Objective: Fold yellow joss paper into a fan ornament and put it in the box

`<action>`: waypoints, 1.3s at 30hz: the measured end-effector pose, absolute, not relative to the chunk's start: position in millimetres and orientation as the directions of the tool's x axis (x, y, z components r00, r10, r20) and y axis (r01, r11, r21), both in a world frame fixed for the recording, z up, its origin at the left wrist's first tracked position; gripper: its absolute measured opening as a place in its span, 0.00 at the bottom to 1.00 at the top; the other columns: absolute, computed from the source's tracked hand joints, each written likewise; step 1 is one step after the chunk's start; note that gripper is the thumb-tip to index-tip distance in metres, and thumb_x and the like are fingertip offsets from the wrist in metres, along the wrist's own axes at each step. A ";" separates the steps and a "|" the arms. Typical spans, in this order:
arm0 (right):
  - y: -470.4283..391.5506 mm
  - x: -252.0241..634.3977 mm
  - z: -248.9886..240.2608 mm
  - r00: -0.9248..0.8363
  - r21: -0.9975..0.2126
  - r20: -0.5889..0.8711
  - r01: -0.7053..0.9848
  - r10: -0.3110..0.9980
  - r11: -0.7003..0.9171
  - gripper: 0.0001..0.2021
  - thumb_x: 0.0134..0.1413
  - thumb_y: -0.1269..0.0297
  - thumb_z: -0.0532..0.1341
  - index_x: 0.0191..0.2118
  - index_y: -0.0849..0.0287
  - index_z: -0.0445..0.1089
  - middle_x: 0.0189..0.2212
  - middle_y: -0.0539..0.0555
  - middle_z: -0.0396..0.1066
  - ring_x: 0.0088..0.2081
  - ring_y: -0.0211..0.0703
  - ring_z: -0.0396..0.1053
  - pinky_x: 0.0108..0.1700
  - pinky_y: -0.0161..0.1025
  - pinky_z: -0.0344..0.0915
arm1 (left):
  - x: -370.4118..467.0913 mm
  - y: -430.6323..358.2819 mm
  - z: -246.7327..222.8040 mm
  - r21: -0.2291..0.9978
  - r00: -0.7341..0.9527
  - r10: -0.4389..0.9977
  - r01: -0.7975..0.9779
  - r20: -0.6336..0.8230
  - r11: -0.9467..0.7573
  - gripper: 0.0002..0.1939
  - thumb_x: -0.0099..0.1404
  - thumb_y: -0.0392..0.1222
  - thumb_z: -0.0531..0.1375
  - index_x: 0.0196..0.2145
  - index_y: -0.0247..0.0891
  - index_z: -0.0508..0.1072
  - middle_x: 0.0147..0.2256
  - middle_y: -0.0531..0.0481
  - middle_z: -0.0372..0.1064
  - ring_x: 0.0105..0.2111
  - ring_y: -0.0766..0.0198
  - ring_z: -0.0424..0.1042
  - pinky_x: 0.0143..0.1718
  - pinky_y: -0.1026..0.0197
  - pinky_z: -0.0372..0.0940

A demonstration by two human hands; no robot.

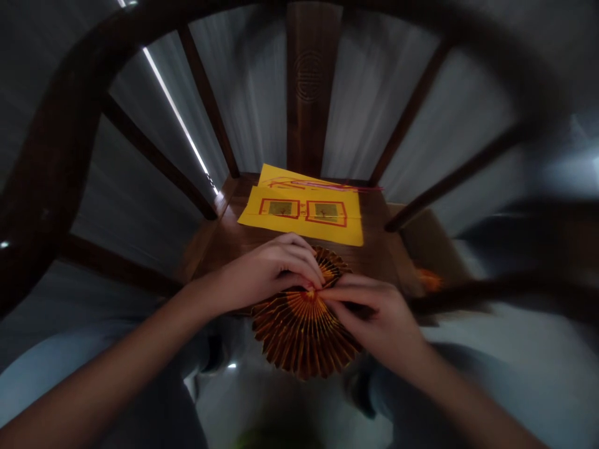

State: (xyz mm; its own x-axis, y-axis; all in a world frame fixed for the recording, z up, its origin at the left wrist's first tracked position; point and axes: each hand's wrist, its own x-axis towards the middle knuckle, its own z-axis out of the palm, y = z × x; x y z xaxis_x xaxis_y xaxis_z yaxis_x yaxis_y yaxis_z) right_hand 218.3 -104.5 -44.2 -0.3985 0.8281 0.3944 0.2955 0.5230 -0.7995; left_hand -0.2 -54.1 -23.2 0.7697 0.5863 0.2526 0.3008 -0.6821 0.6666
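A round pleated paper rosette (304, 343), dark orange-brown with a yellow and red centre, lies at the front of a wooden chair seat and overhangs its edge. My left hand (285, 265) comes over its far left part, fingers bent and tips closed together at the centre. From the right, my right hand (379, 312) meets it there, thumb and forefinger pinching at the middle. A small bit of red shows between the fingertips; its kind is hard to make out. Behind the hands lie yellow paper sheets (299, 234) with red-framed gold squares.
Pink-red strings (322, 184) lie across the yellow sheets. Curved dark armrests and spindles ring the wooden seat (224, 231), with a carved back slat (311, 87) behind. A brown box (425, 240) and a blurred orange thing (429, 280) are beyond the right side.
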 end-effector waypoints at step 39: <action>-90.5 295.6 -47.4 -0.703 -0.380 0.237 0.568 0.670 0.730 0.10 0.60 0.72 0.57 0.40 0.53 0.76 0.36 0.54 0.71 0.39 0.42 0.70 0.41 0.38 0.67 | 3.3 -49.2 -15.3 0.593 0.826 0.531 0.333 0.192 -0.733 0.09 0.70 0.41 0.56 0.40 0.45 0.77 0.43 0.50 0.76 0.52 0.59 0.66 0.52 0.58 0.60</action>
